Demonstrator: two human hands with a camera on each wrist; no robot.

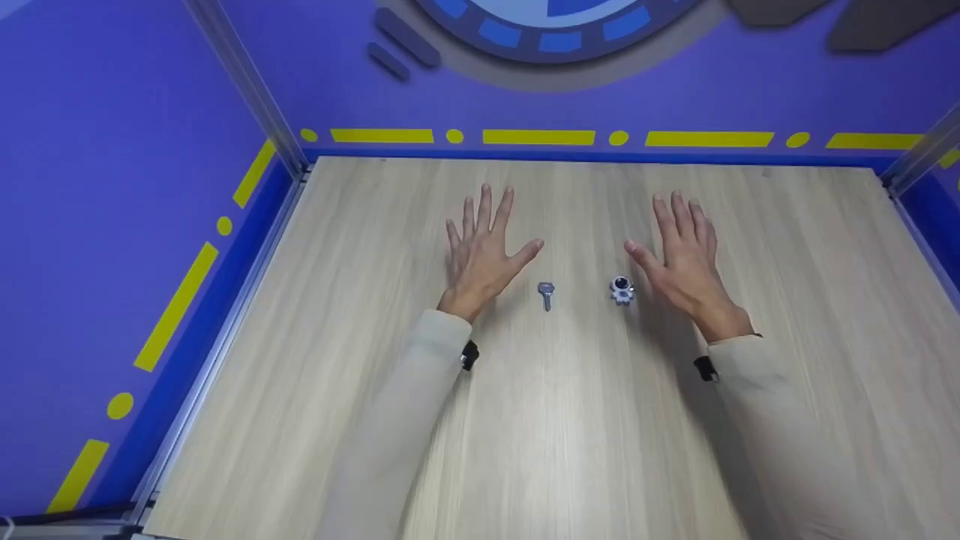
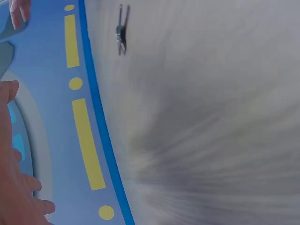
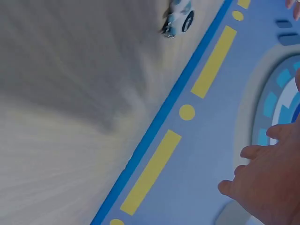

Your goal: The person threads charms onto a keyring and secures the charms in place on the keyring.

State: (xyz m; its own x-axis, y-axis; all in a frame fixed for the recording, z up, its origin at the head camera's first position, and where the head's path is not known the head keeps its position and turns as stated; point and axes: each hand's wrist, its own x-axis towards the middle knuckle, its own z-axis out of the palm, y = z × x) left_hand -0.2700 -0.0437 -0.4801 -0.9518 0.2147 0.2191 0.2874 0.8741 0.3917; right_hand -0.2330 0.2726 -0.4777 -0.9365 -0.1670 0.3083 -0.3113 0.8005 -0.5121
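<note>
My left hand (image 1: 480, 259) is held with fingers spread and straight above the table, palm down and holding nothing. To the right of its thumb lies a small silver key (image 1: 547, 295), which also shows near the top of the left wrist view as a thin metal shape (image 2: 120, 33). My right hand (image 1: 684, 271), likewise spread and holding nothing, is on the other side. Just left of it is a small white astronaut figure (image 1: 621, 291) with a dark round visor. The same figure (image 3: 178, 18) appears at the top of the right wrist view.
Both things lie on a light wood-grain table (image 1: 540, 420). Blue panels with yellow dashes stand along the back (image 1: 538, 137) and left side (image 1: 176, 307), joined by metal corner posts (image 1: 251, 82). A black strap piece (image 1: 469, 355) shows at the left cuff.
</note>
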